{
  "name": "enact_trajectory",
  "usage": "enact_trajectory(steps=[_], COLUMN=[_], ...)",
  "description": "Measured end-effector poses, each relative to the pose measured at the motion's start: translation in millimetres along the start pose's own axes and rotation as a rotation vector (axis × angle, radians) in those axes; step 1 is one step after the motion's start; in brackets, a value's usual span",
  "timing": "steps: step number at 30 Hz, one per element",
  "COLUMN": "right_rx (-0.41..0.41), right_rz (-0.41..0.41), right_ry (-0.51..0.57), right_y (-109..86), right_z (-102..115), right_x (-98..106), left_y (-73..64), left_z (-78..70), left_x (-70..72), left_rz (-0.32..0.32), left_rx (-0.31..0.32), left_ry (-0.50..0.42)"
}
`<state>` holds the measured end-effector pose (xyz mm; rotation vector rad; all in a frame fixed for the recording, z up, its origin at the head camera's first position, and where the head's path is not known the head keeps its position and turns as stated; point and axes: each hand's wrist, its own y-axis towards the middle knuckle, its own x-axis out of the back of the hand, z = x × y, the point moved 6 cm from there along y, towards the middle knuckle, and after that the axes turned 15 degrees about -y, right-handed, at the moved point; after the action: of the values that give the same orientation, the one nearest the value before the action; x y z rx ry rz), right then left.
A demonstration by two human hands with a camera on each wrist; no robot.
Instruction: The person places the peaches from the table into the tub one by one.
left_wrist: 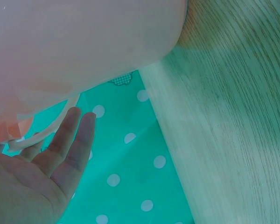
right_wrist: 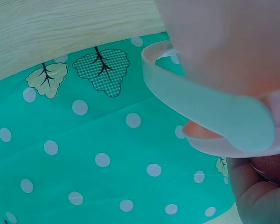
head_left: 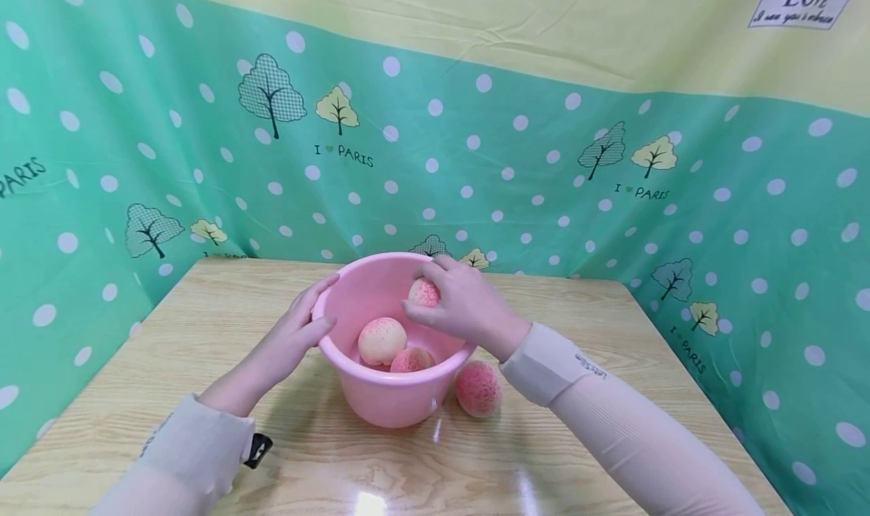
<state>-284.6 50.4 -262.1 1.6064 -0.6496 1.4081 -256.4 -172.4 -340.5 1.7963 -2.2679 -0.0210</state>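
Observation:
In the head view my right hand (head_left: 465, 301) grips a pink-and-cream peach (head_left: 425, 293) between thumb and fingers, over the right side of a pink plastic bucket (head_left: 394, 403). Part of that peach (right_wrist: 273, 169) shows dark beside the palm in the right wrist view. My left hand (head_left: 302, 327) holds the bucket's left rim, thumb over the inner edge and fingers along the outside. Those fingers look fairly straight beside the handle (left_wrist: 60, 116) in the left wrist view. Inside the bucket lie a pale peach (head_left: 382, 341) and a redder one (head_left: 412, 359).
A deep pink peach (head_left: 478, 389) sits on the wooden table (head_left: 272, 455), just right of the bucket. A green dotted cloth (head_left: 408, 161) with trees hangs behind and at both sides. On the left cuff is a small black object (head_left: 258, 450).

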Motion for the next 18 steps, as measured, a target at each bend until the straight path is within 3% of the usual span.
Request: enact_trajectory(steps=[18], right_rx=[-0.016], right_rz=[0.045], right_ry=[-0.021], right_y=[5.5], right_z=[-2.6], right_x=[-8.8], left_y=[-0.1], left_z=[-0.1], left_x=[0.2], left_rz=[0.001], left_rx=[0.006], left_ry=[-0.007])
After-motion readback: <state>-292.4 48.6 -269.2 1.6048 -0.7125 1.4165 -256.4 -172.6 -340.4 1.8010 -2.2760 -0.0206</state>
